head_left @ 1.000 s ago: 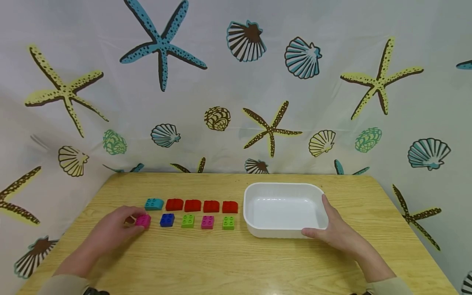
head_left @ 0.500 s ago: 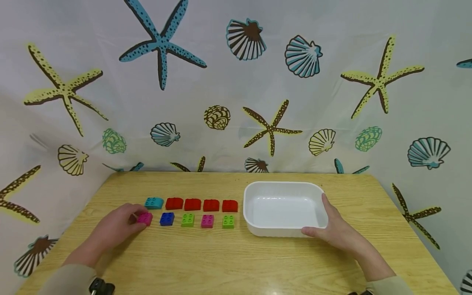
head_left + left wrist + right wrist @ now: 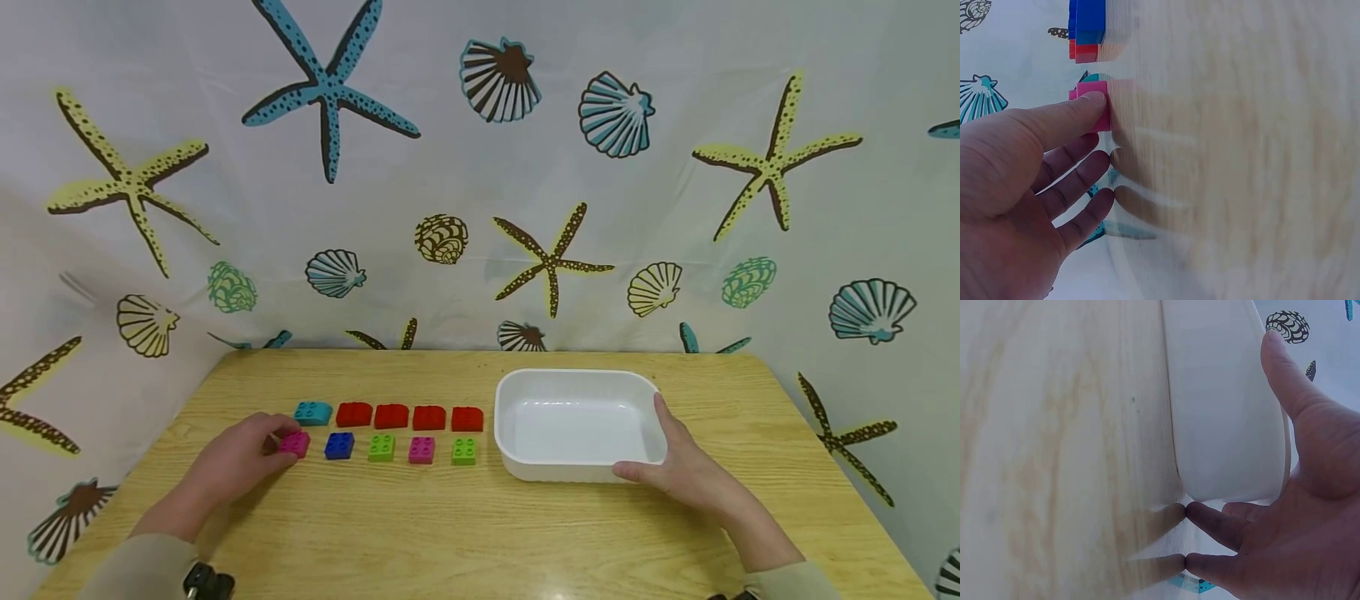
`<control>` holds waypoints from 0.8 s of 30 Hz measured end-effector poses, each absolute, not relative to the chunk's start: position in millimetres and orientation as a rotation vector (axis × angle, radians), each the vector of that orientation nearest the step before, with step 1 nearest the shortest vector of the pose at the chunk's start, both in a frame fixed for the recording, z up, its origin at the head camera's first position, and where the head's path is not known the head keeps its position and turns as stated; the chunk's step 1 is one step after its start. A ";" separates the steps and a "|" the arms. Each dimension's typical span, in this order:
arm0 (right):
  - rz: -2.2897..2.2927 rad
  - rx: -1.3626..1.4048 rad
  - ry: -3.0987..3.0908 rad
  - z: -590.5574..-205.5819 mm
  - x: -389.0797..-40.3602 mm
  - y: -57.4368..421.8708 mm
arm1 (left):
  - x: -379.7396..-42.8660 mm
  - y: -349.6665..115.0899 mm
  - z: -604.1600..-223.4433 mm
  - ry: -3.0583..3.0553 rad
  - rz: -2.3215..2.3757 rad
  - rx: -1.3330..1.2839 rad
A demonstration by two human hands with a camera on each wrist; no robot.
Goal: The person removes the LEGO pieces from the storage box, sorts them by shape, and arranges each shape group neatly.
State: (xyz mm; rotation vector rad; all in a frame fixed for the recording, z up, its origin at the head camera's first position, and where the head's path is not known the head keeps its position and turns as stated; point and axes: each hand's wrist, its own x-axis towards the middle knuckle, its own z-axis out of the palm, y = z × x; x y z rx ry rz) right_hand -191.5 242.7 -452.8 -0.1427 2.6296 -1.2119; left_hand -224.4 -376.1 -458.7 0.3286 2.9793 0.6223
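My left hand (image 3: 236, 462) pinches a pink toy building brick (image 3: 295, 445) between thumb and fingers, at the left end of the front row of bricks. In the left wrist view the thumb presses the near face of the pink brick (image 3: 1092, 94), which sits at table level; the other fingers extend toward the tabletop. Spread around the right end of a white rectangular tub (image 3: 577, 472), my right hand (image 3: 693, 471) has its thumb at the front rim. In the right wrist view its fingers are fairly straight beside the tub (image 3: 1225, 412), two tips touching the table.
Right of the held brick stand a blue brick (image 3: 340, 446), a green brick (image 3: 382, 448), another pink brick (image 3: 422, 450) and another green brick (image 3: 464, 452). Behind are a teal brick (image 3: 312, 413) and several red bricks (image 3: 354, 415). A patterned curtain (image 3: 450, 183) surrounds the wooden table (image 3: 450, 533).
The left hand and its pink brick have shifted slightly right, toward the blue brick, then stayed put. The right hand and tub have not visibly moved.
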 end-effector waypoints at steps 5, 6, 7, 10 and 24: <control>-1.223 -0.153 2.626 -451.8 -190.9 242.4 | -224.2 -377.9 -460.5 2.981 0.627 0.340; -1.225 -0.152 2.624 -451.9 -190.7 242.1 | -223.8 -378.0 -460.5 2.980 0.628 0.336; -1.225 -0.151 2.624 -451.8 -190.7 241.9 | -223.5 -378.2 -460.2 2.978 0.628 0.335; -1.220 -0.147 2.622 -452.3 -191.0 241.3 | -222.1 -378.2 -458.7 2.974 0.624 0.326; -1.204 -0.173 2.640 -449.9 -190.3 245.3 | -217.7 -377.2 -452.2 2.994 0.641 0.321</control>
